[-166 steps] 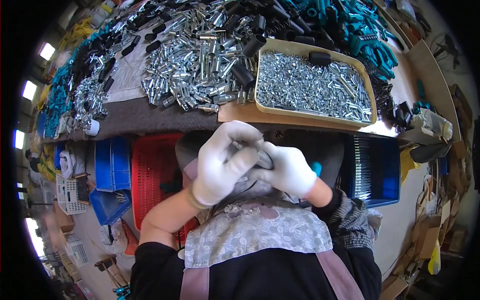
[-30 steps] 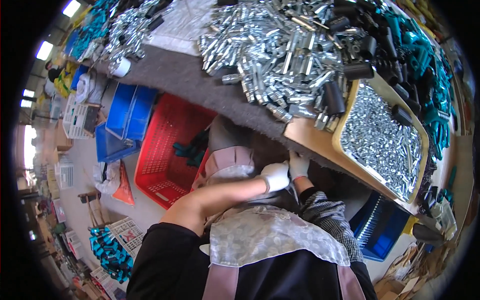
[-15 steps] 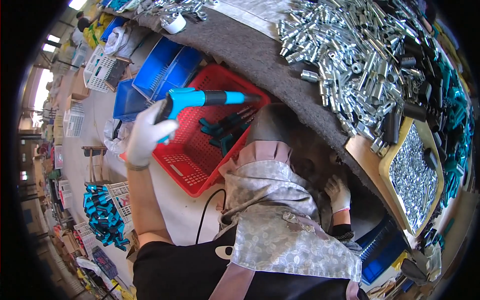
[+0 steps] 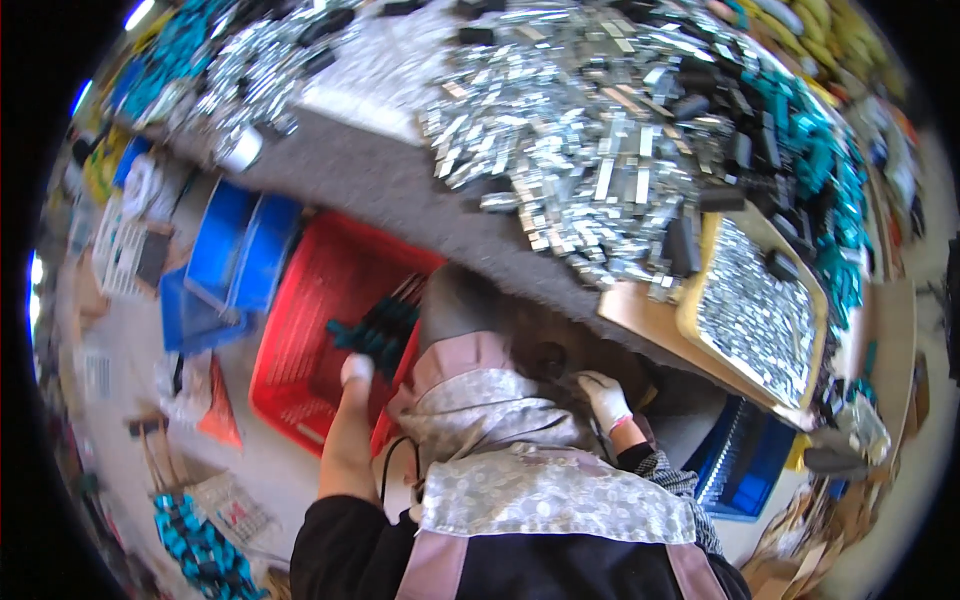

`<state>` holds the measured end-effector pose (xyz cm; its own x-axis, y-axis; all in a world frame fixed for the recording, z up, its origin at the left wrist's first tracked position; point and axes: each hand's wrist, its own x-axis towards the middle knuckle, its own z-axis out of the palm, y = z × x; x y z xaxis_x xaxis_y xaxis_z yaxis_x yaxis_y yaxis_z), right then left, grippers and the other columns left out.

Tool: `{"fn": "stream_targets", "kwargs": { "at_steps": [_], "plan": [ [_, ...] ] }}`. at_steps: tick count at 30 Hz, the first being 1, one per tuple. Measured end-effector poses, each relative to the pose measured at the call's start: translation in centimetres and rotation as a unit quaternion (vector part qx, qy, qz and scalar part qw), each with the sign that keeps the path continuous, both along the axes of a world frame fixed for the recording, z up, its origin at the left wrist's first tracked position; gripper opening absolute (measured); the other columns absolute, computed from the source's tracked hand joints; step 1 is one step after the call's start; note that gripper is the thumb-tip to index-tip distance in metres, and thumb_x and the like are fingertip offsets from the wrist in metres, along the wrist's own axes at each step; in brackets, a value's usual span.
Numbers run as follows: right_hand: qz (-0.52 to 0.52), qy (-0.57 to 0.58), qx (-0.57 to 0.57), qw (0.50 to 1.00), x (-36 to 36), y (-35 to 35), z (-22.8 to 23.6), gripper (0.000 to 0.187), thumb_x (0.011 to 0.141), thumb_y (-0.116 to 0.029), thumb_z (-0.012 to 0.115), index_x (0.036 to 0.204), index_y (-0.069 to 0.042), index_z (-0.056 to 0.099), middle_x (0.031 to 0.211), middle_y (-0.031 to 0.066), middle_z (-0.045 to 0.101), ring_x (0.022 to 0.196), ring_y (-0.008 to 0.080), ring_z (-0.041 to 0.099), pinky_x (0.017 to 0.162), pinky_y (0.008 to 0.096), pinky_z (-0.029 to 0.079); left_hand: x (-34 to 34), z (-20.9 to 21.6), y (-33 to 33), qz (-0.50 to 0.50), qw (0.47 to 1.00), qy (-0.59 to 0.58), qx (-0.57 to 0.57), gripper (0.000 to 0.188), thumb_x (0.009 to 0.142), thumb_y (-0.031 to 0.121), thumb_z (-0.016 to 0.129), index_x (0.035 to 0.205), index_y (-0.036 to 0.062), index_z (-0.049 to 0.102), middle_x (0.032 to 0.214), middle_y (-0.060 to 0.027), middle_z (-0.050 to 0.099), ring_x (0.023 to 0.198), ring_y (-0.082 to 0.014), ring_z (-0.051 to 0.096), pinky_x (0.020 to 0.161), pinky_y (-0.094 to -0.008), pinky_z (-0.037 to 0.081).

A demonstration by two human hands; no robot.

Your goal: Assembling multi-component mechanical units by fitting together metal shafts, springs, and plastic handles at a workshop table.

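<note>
My left hand [image 4: 357, 371], in a white glove, reaches down into the red perforated basket [image 4: 290, 340] at its near side. Its fingers are smeared and partly hidden, so what they hold does not show. Just beyond it, several teal-and-black tools [image 4: 378, 322] with metal shafts lie in the basket. My right hand [image 4: 606, 402], also gloved, is by my lap below the bench edge. Its fingers look drawn together, but anything between them is too dark to make out. A dark round part [image 4: 548, 360] sits just left of it in the shadow.
The grey-covered bench [image 4: 370, 190] runs diagonally ahead, heaped with shiny metal sockets [image 4: 570, 150]. A yellowish tray [image 4: 690, 310] of small metal parts stands at its right. Blue bins [image 4: 232, 245] are left of the basket; another blue bin [image 4: 745, 460] is at lower right.
My left hand has gone from holding a teal-and-black pistol-shaped tool above the basket to reaching down into it. My right hand's fingers have drawn together. The whole view has shifted.
</note>
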<state>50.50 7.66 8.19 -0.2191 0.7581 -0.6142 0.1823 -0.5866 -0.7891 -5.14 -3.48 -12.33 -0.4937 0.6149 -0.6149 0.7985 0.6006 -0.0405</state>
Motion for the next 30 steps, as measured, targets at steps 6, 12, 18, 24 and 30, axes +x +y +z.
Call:
{"fn": "stream_targets", "kwargs": {
  "at_steps": [6,12,18,24,30],
  "plan": [
    [0.208,-0.068,0.111,0.969,-1.4,2.1,9.7,0.031,0.098,-0.021,0.055,0.114,0.001,0.069,0.107,0.0153,0.072,0.101,0.0248,0.068,0.091,0.0333,0.051,1.8,12.2,3.7,0.122,0.952,-0.173,0.219,0.042,0.081,0.029,0.069,0.114,0.0029,0.071,0.112,-0.0231,0.07,0.109,-0.0356,0.066,0.092,-0.0398,0.051],
    [0.323,0.021,0.282,0.903,-0.2,5.2,28.4,0.033,0.098,-0.024,0.055,0.12,-0.001,0.066,0.11,0.0146,0.07,0.106,0.0258,0.067,0.095,0.0356,0.051,10.6,38.0,13.9,-0.02,0.833,-0.477,0.279,0.025,0.097,0.016,0.057,0.112,0.0001,0.07,0.092,-0.0056,0.072,0.077,-0.0101,0.064,0.07,-0.0251,0.052],
    [0.088,-0.035,0.392,0.915,1.9,5.8,33.4,0.024,0.094,-0.011,0.055,0.109,0.001,0.07,0.096,0.0093,0.072,0.089,0.0168,0.068,0.083,0.0287,0.053,11.3,37.4,14.2,-0.183,0.866,-0.303,0.352,0.021,0.092,0.014,0.06,0.096,-0.0021,0.072,0.084,-0.0117,0.071,0.073,-0.0183,0.066,0.068,-0.0318,0.052],
    [-0.031,0.029,0.386,0.922,5.8,5.2,31.7,0.025,0.099,-0.006,0.05,0.113,0.004,0.068,0.095,0.0092,0.07,0.088,0.0156,0.067,0.084,0.028,0.053,6.7,14.9,0.5,-0.146,0.957,-0.216,-0.131,0.043,0.091,0.034,0.063,0.122,0.0042,0.064,0.115,-0.0168,0.07,0.099,-0.0268,0.069,0.084,-0.0393,0.054],
    [-0.014,0.015,0.397,0.918,5.6,6.2,31.6,0.025,0.1,-0.008,0.05,0.113,0.003,0.068,0.095,0.009,0.071,0.088,0.0148,0.067,0.083,0.0274,0.054,9.1,9.3,-0.8,-0.158,0.867,-0.452,0.138,0.026,0.09,0.002,0.055,0.113,0.0057,0.068,0.108,-0.0132,0.073,0.095,-0.0226,0.068,0.085,-0.0375,0.053]
  ]
}}
